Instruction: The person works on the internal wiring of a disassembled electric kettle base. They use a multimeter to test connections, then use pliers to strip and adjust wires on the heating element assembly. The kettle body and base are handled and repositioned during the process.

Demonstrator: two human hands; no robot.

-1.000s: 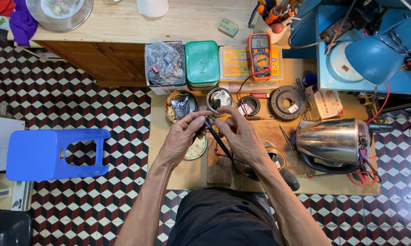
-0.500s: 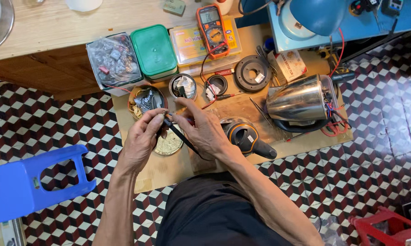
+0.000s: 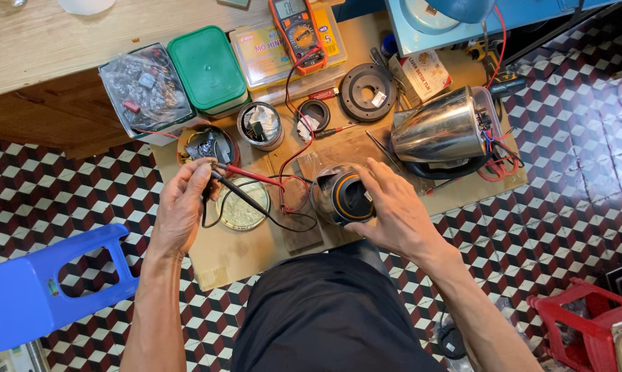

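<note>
Packages first: clear plastic box of small parts (image 3: 144, 86), square, beyond the left hand's fingertips at the far edge of the cardboard sheet (image 3: 235, 255); green-lidded square container (image 3: 209, 67) just beside it; flat yellow printed packet (image 3: 266, 52) lying under an orange multimeter (image 3: 297, 31); small white-and-red carton (image 3: 421, 72) beyond the right fingertips, near the steel kettle body (image 3: 443, 127) tipped on its side. Left hand (image 3: 181, 207): fingers curled narrow, pinching two probes together, red probe (image 3: 245, 173) and black probe (image 3: 238, 196), both pointing away from the fingertips toward the right hand; their leads loop on the cardboard between the two hands. Round metal lid (image 3: 240, 203) lies flat just past the left fingertips, under the probes. Right hand (image 3: 393, 210): fingers spread fairly wide, wrapped over a round black kettle base with an orange ring (image 3: 345, 196), thumb at its near side; base tilted, its face turned toward the left hand. Two open tins (image 3: 259, 124) stand beyond the probes. Blue plastic stool (image 3: 42, 289) well apart on the tiled floor, outside the left wrist.
</note>
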